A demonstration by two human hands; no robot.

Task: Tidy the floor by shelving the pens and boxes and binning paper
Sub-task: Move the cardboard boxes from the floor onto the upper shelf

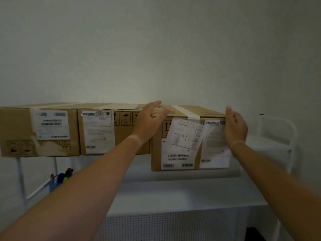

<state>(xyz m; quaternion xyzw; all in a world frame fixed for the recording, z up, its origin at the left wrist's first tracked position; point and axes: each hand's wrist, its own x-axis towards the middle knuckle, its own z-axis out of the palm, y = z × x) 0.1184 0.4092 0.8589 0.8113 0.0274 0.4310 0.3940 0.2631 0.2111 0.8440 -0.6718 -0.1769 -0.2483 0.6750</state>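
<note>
Three boxes sitting in a row on the white shelf (271, 143).

Right-hand box (184, 141) is sticking out nearest at 3 o'clock, both palms pressing flat on its top corners: left hand (149, 120) fingers spread, right hand (235, 126) likewise, neither gripping. Pens (62, 176) are standing below at 8 o'clock.

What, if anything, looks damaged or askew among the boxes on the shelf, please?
The left box has a torn, scuffed patch below its label. On the right box, one shipping sheet is stuck on crooked, and that box sits further forward than its neighbours.
</note>
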